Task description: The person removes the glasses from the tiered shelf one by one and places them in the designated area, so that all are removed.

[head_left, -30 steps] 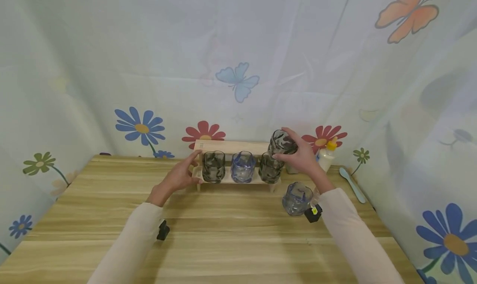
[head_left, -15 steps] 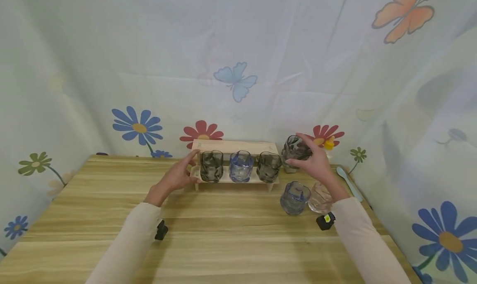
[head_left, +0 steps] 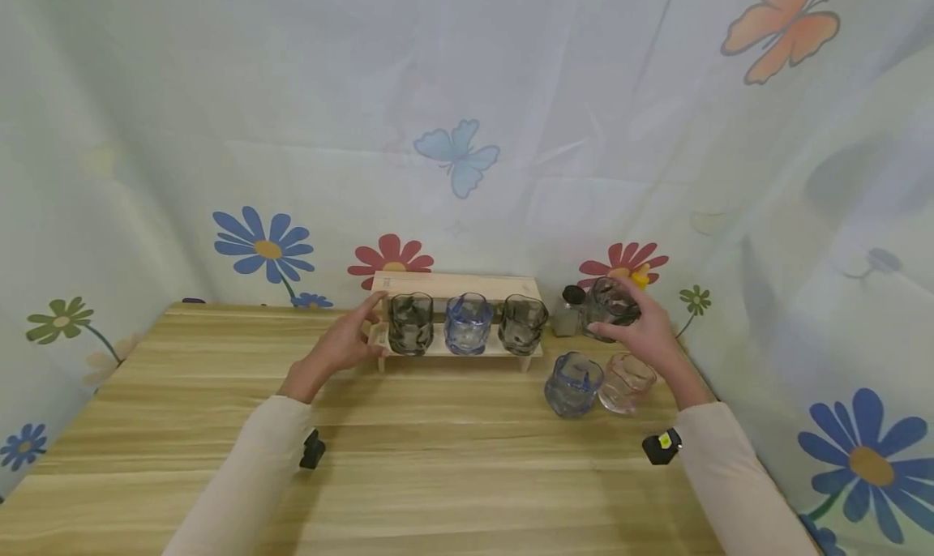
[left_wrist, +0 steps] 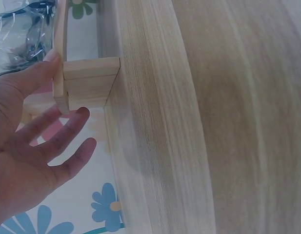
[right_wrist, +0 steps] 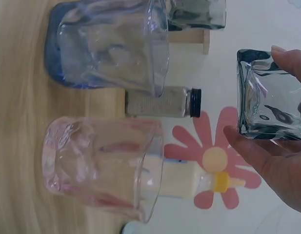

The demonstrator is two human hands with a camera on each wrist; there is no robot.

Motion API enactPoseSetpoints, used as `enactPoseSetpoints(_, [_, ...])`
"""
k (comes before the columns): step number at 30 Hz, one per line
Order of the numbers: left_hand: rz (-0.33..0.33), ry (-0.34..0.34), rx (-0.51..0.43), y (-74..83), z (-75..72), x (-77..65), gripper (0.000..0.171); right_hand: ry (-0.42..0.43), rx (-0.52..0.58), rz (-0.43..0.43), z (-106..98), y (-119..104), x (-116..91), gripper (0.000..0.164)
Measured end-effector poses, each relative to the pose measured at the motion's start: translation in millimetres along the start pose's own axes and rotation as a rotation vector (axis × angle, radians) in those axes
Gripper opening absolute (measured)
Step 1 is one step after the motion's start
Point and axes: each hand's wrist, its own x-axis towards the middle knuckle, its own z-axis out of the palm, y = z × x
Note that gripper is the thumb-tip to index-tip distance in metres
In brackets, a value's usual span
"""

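My left hand (head_left: pixel 338 345) steadies the left end of a two-tier wooden rack (head_left: pixel 460 284); in the left wrist view the thumb lies against the shelf end (left_wrist: pixel 60 87), with fingers reaching behind and below. On the lower tier stand a dark grey glass (head_left: pixel 412 325), a blue glass (head_left: pixel 469 325) and a second dark grey glass (head_left: pixel 522 327). My right hand (head_left: pixel 652 335) holds another dark grey glass (head_left: pixel 609 298) upright between thumb and fingers, right of the rack. In the right wrist view this glass (right_wrist: pixel 267 97) hangs above the table's level.
On the table at right stand a blue-tinted glass (head_left: pixel 573 387) and a pink glass (head_left: pixel 626 384) side by side. Behind them are a small jar with a black lid (head_left: pixel 564 317) and a white bottle with a yellow cap (right_wrist: pixel 184 178). A printed curtain (head_left: pixel 467 70) backs the table.
My right hand has carried the dark grey glass rightward and down, away from above the rack's right end, uncovering the jar and the pink glass. The left hand has stayed at the rack.
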Motion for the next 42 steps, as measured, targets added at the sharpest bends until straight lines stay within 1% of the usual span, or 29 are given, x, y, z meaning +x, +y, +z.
enactPoseSetpoints(5, [-0.003, -0.005, -0.004, -0.5, -1.0, -0.3, 0.102, 0.03, -0.029, 0.026, -7, 11, -5, 0.09])
enactPoseSetpoints(11, [-0.007, -0.007, -0.007, 0.5, -2.5, -1.1, 0.101, 0.044, -0.063, 0.029, -15, 26, -10, 0.09])
enactPoseSetpoints(19, [-0.027, -0.012, -0.013, 1.2, -1.6, -2.0, 0.102, 0.056, -0.074, 0.104, -22, 43, -22, 0.09])
enactPoseSetpoints(25, [-0.022, -0.011, -0.014, 0.5, -1.2, -1.3, 0.102, 0.085, -0.105, 0.148, -29, 58, -26, 0.092])
enactPoseSetpoints(30, [-0.016, -0.014, -0.017, 0.2, -1.2, -1.3, 0.102, 0.092, -0.114, 0.195, -34, 69, -30, 0.093])
enactPoseSetpoints(42, [-0.004, -0.013, -0.016, 0.0, -1.7, -1.6, 0.102, 0.092, -0.115, 0.271, -34, 94, -36, 0.094])
